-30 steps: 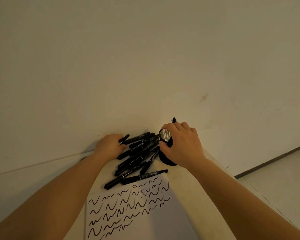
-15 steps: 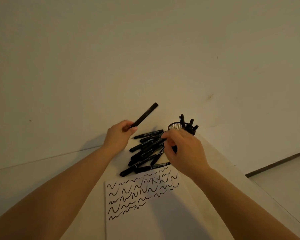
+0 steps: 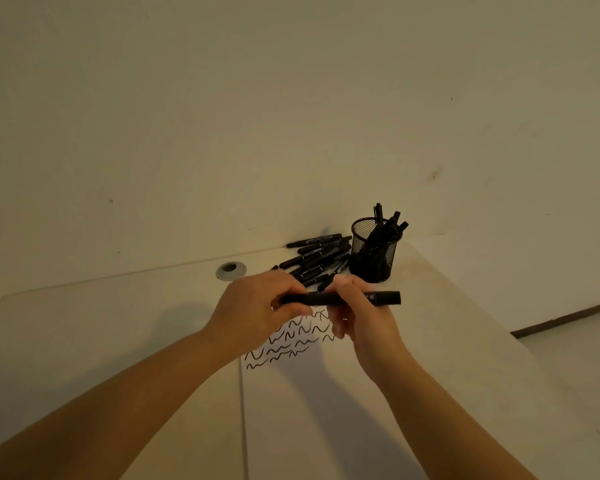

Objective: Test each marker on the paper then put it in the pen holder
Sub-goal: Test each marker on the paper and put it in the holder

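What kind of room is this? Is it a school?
Probably a plain desk against a bare wall, in an office or study; I can't tell if it's a school. Clues: a mesh pen holder, a cable hole in the desk, and paper with test squiggles.

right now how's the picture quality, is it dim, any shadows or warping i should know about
Head view: dim, warm yellowish light, no glare. Both forearms throw soft dark shadows on the table and the paper. The wide lens bends the table edge. The marker, held in the left hand and the right hand, reads as a plain black bar; print on it is unreadable. The pen holder mesh is still discernible.
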Demonstrator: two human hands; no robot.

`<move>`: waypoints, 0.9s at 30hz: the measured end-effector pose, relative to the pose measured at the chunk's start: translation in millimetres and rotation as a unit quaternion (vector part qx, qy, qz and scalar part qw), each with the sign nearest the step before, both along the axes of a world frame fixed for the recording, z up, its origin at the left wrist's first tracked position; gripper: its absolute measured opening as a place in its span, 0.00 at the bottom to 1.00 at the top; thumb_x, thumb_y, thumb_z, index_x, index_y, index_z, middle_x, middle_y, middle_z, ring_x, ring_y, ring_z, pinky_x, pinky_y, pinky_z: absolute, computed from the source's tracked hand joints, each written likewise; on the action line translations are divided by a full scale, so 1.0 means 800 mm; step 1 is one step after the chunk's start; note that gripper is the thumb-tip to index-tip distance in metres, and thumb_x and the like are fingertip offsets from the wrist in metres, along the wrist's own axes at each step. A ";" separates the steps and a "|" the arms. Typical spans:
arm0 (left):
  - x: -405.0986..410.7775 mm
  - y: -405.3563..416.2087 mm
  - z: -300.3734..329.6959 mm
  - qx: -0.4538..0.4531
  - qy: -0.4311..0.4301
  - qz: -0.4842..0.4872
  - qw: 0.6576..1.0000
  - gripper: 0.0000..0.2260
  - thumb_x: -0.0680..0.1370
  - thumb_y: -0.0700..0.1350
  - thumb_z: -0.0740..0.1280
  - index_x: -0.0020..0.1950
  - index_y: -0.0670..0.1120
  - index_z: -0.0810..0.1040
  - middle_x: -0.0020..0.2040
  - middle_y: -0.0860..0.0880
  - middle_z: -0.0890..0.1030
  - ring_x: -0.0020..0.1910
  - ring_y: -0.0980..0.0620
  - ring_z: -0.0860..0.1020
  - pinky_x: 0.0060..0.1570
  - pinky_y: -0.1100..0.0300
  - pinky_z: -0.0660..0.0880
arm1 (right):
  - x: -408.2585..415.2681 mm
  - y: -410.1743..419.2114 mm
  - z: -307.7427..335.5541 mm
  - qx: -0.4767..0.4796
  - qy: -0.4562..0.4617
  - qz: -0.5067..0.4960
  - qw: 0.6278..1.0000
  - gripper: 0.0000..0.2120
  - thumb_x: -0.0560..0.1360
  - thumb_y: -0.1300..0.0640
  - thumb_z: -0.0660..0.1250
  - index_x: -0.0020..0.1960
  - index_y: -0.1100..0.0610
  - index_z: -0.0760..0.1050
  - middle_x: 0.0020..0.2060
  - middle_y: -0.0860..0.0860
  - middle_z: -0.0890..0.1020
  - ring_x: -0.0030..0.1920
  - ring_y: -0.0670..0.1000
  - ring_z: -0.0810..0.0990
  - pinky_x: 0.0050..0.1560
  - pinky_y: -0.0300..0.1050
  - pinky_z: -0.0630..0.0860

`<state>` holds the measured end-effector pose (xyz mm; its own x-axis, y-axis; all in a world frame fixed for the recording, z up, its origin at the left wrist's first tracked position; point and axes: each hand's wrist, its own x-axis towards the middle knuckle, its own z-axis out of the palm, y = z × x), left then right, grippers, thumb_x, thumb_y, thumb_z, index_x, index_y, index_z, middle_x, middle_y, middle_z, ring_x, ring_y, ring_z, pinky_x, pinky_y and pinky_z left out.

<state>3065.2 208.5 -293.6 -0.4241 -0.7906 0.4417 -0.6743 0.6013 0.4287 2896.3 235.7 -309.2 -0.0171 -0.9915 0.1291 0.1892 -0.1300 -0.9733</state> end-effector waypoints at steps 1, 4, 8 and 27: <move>0.002 0.010 -0.002 -0.019 -0.005 -0.011 1.000 0.09 0.71 0.55 0.69 0.46 0.52 0.80 0.36 0.60 0.77 0.34 0.61 0.74 0.35 0.66 0.69 | 0.003 0.007 0.001 0.007 -0.001 0.014 1.000 0.11 0.76 0.55 0.62 0.38 0.60 0.73 0.23 0.50 0.73 0.23 0.47 0.67 0.26 0.38 0.66; 0.011 0.036 -0.006 -0.100 -0.026 -0.022 0.994 0.16 0.72 0.57 0.62 0.45 0.47 0.81 0.36 0.53 0.80 0.30 0.56 0.75 0.29 0.65 0.69 | 0.014 0.023 0.005 0.028 0.011 0.030 0.999 0.12 0.76 0.56 0.62 0.35 0.59 0.72 0.21 0.51 0.72 0.21 0.45 0.67 0.23 0.35 0.65; 0.023 0.064 -0.011 -0.202 -0.071 -0.007 0.977 0.21 0.78 0.56 0.54 0.42 0.46 0.82 0.33 0.52 0.81 0.25 0.53 0.74 0.26 0.66 0.67 | 0.027 0.042 0.006 0.052 0.008 0.043 0.998 0.13 0.76 0.59 0.62 0.33 0.58 0.73 0.20 0.51 0.73 0.20 0.46 0.68 0.22 0.35 0.66; 0.028 0.104 -0.040 0.364 0.155 -0.186 0.899 0.14 0.76 0.60 0.56 0.34 0.57 0.73 0.24 0.54 0.70 0.20 0.59 0.67 0.25 0.69 0.66 | -0.002 0.066 0.007 -0.078 0.135 0.238 0.959 0.09 0.69 0.60 0.62 0.31 0.56 0.76 0.22 0.48 0.75 0.22 0.45 0.71 0.24 0.33 0.66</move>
<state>3087.3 291.9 -325.4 -0.6642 -0.7475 0.0069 -0.2652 0.2443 0.9327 2894.6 288.5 -303.3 0.4874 -0.8468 0.2131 0.0066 -0.2405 -0.9706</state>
